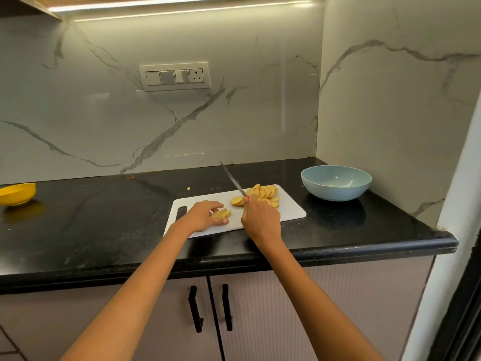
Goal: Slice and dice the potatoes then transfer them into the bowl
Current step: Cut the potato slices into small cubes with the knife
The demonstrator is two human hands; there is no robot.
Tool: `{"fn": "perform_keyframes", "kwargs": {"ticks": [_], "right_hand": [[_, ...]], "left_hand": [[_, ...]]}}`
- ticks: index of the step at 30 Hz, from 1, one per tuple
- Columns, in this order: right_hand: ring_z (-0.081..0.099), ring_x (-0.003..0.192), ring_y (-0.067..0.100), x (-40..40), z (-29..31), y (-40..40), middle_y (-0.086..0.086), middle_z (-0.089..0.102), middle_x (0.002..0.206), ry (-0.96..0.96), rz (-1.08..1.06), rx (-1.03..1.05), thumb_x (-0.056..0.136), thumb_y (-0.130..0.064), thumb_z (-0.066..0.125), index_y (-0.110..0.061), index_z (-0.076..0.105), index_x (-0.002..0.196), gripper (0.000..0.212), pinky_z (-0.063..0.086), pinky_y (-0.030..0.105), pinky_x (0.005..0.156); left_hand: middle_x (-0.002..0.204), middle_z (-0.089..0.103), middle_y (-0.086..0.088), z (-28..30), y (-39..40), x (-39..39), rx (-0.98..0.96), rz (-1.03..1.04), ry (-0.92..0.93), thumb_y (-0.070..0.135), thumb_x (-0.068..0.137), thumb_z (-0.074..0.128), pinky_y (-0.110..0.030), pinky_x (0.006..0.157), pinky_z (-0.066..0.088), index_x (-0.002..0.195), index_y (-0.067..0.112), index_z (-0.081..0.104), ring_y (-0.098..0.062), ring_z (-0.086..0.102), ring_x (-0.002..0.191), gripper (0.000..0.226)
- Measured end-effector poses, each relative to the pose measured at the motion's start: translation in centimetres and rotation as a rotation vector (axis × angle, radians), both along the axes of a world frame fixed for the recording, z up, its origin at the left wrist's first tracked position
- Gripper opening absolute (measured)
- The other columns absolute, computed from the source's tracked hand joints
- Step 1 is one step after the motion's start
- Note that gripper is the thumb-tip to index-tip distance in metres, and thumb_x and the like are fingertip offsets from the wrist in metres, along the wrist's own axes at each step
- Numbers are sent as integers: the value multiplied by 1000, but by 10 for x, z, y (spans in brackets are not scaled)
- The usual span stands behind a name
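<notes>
Dicing is underway: the left hand [205,214] pins a few yellow potato strips [222,213] with curled fingers on the white plastic cutting board [291,209], while the right hand [260,217] grips the raised steel knife [233,180]; round slices [263,194] wait behind, and the pale blue bowl [336,185] on the black tabletop [104,209] looks empty – next, I judge, crosswise chops

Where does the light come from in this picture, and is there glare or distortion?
Head view: a light strip under the cabinet shines from above; the black counter mirrors the yellow bowl and blue bowl; the wide lens bends the counter edge.
</notes>
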State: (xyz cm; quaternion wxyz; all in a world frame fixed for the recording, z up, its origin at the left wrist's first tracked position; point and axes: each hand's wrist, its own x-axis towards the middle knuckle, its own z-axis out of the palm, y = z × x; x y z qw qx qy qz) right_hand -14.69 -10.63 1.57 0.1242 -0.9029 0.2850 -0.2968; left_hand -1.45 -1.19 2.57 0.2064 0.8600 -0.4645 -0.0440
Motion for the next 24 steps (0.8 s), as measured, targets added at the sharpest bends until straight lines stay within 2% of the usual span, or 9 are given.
{"fn": "perform_keyframes", "kwargs": {"ticks": [3, 7, 9, 12, 15, 17, 21, 24], "right_hand": [[63, 85, 23, -17, -5, 12, 7, 65, 96, 106, -10, -42, 98, -18, 36, -11, 54, 110, 23, 35, 26, 62], [60, 93, 21, -33, -7, 29, 6, 61, 104, 233, -72, -48, 95, -11, 39, -9, 56, 108, 22, 33, 25, 66], [59, 98, 21, -33, -5, 33, 7, 59, 109, 295, -88, -63, 96, -11, 39, -8, 56, 112, 24, 34, 25, 70], [58, 101, 21, -28, -2, 43, 7, 59, 112, 377, -66, -111, 97, -12, 39, -9, 56, 114, 24, 34, 26, 68], [60, 100, 21, -17, -2, 54, 8, 60, 111, 407, -39, -136, 97, -11, 42, -8, 57, 113, 22, 31, 23, 53], [60, 100, 22, -11, 0, 58, 8, 60, 111, 413, -33, -147, 96, -10, 44, -7, 57, 112, 21, 28, 24, 49], [59, 101, 21, -5, 2, 58, 7, 59, 113, 401, -15, -163, 97, -14, 45, -8, 56, 115, 22, 37, 26, 67], [60, 100, 21, -9, 0, 57, 7, 60, 112, 348, -33, -124, 97, -14, 44, -7, 55, 115, 22, 37, 25, 71]], "left_hand": [[130, 53, -7, -6, 12, 3, -123, 28, 98, 25, 86, 63, -25, 92, 37, 136, 11, 45, -20, 51, 112, 55], [127, 57, -12, -23, 21, 2, -396, 79, 214, 13, 84, 66, -21, 93, 39, 127, 3, 54, -19, 53, 111, 46], [126, 58, -13, -30, 21, -1, -472, 95, 225, 11, 83, 67, -21, 95, 40, 125, 4, 56, -21, 54, 114, 45], [127, 56, -15, -31, 21, -1, -476, 82, 241, 11, 82, 67, -23, 97, 40, 126, 6, 56, -22, 53, 117, 45], [129, 56, -14, -30, 20, -1, -474, 75, 246, 10, 83, 66, -24, 98, 39, 124, 2, 56, -23, 53, 119, 44], [128, 57, -14, -30, 19, -3, -468, 71, 254, 8, 83, 66, -26, 99, 40, 123, -1, 56, -23, 54, 118, 42], [128, 57, -15, -29, 19, -4, -481, 88, 286, 9, 82, 67, -26, 99, 40, 123, -2, 55, -23, 53, 119, 44], [133, 53, -14, -29, 21, -4, -477, 107, 305, 12, 82, 67, -28, 101, 38, 126, 0, 53, -23, 50, 123, 48]]}}
